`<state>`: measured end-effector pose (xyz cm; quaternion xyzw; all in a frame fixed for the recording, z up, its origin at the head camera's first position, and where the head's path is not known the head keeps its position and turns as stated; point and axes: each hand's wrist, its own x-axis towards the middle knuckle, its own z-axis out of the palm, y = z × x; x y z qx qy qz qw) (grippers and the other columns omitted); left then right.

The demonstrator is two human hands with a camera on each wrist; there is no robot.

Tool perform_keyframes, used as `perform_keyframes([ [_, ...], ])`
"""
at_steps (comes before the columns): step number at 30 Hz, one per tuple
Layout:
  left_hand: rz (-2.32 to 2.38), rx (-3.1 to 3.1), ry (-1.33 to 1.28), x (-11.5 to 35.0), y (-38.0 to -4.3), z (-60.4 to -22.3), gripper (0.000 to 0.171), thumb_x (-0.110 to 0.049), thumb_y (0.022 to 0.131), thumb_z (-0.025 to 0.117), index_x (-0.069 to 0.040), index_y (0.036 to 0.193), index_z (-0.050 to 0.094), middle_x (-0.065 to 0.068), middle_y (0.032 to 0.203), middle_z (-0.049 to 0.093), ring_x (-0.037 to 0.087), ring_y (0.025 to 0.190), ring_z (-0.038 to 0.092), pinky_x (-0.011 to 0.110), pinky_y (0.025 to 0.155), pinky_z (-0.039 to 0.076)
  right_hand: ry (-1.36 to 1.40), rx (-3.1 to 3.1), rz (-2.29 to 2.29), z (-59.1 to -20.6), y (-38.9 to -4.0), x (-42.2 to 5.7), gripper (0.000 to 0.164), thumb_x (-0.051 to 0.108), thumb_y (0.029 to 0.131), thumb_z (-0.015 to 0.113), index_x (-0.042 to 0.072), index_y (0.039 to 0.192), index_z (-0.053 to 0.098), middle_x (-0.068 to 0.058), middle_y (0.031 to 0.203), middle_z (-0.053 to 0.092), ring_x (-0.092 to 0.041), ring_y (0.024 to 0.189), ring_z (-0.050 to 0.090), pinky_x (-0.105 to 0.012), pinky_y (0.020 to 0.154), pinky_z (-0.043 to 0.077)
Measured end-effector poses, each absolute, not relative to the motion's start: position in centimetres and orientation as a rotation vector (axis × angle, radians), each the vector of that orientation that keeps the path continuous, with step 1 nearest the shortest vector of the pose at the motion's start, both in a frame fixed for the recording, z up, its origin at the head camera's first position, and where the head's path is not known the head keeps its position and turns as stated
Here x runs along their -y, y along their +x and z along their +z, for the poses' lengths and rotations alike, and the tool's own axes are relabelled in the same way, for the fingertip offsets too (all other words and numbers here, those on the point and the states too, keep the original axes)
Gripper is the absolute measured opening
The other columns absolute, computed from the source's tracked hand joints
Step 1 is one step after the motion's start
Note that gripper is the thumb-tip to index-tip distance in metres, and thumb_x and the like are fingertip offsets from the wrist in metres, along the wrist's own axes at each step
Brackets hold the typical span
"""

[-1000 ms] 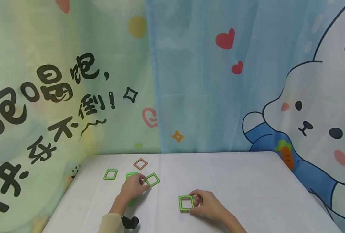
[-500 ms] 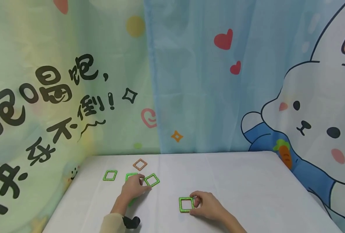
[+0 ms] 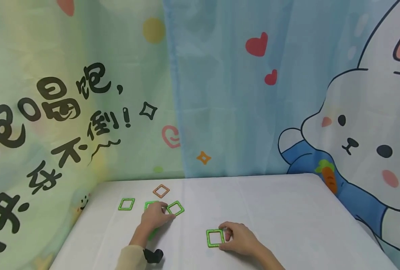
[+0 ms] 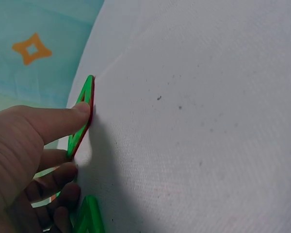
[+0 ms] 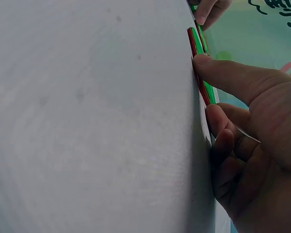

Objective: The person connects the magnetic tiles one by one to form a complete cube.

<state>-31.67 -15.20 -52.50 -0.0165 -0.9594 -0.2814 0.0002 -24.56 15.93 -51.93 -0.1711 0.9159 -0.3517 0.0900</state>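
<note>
In the head view my left hand pinches the edge of a green square-frame tile between thumb and fingers. The left wrist view shows that tile with a red underside, low over the cloth. Farther right, my right hand grips another green square-frame tile by its right side. Red also lines the lower edge of this tile in the right wrist view. Beneath the left hand lie green pieces, partly covered: one frame edge behind it and a green piece below its wrist.
An orange square-frame tile lies at the back of the white-clothed table. To its left is a green tile. A printed curtain hangs behind the table's far edge. Something black sits at the left wrist.
Both hands keep their hold and place on the tiles; only the head view has shifted slightly.
</note>
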Motion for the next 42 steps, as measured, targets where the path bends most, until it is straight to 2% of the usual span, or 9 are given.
perform_keyframes([
  [12, -0.962, 2.959, 0.027, 14.7, -31.8, -52.8, 0.052, -0.029, 0.069, 0.088, -0.004, 0.110, 0.069, -0.002, 0.074, 0.056, 0.014, 0.065, 0.050, 0.031, 0.057, 0.040, -0.488, -2.643, -1.115, -52.1, -24.8, -16.3, 0.057, 0.018, 0.070, 0.086, 0.001, 0.119, 0.062, 0.004, 0.075, 0.056, -0.014, 0.066, 0.048, -0.030, 0.064, 0.038],
  [18, -1.091, 2.801, 0.055, 14.6, -31.8, -52.8, 0.022, -0.023, 0.080, 0.080, -0.006, 0.090, 0.071, -0.004, 0.070, 0.058, 0.012, 0.059, 0.050, 0.029, 0.052, 0.040, -0.467, -2.625, -1.154, -52.0, -24.7, -16.1, 0.060, 0.015, 0.069, 0.087, 0.000, 0.121, 0.061, 0.003, 0.075, 0.056, -0.016, 0.067, 0.048, -0.031, 0.066, 0.038],
  [22, -1.185, 2.709, 0.035, 14.4, -31.5, -52.8, 0.014, -0.021, 0.085, 0.076, -0.008, 0.082, 0.071, -0.003, 0.068, 0.061, 0.010, 0.056, 0.053, 0.027, 0.050, 0.042, -0.464, -2.605, -1.186, -52.1, -24.6, -16.2, 0.060, 0.012, 0.069, 0.087, -0.003, 0.120, 0.060, 0.002, 0.075, 0.056, -0.016, 0.066, 0.049, -0.030, 0.066, 0.039],
  [32, -1.415, 2.556, -0.014, 12.7, -30.2, -52.5, 0.010, -0.015, 0.086, 0.075, -0.006, 0.084, 0.072, -0.001, 0.075, 0.065, 0.012, 0.067, 0.058, 0.027, 0.057, 0.047, -0.468, -2.615, -1.196, -52.4, -24.7, -16.4, 0.055, 0.012, 0.069, 0.087, -0.001, 0.117, 0.063, 0.002, 0.075, 0.057, -0.015, 0.065, 0.048, -0.028, 0.061, 0.039],
  [42, -1.463, 2.519, -0.131, 10.8, -29.2, -52.4, 0.006, -0.012, 0.091, 0.069, -0.006, 0.091, 0.068, -0.001, 0.083, 0.063, 0.011, 0.070, 0.055, 0.025, 0.060, 0.046, -0.425, -2.619, -1.227, -52.1, -24.7, -16.2, 0.055, 0.011, 0.068, 0.087, -0.001, 0.116, 0.064, 0.001, 0.075, 0.057, -0.016, 0.064, 0.047, -0.027, 0.057, 0.037],
])
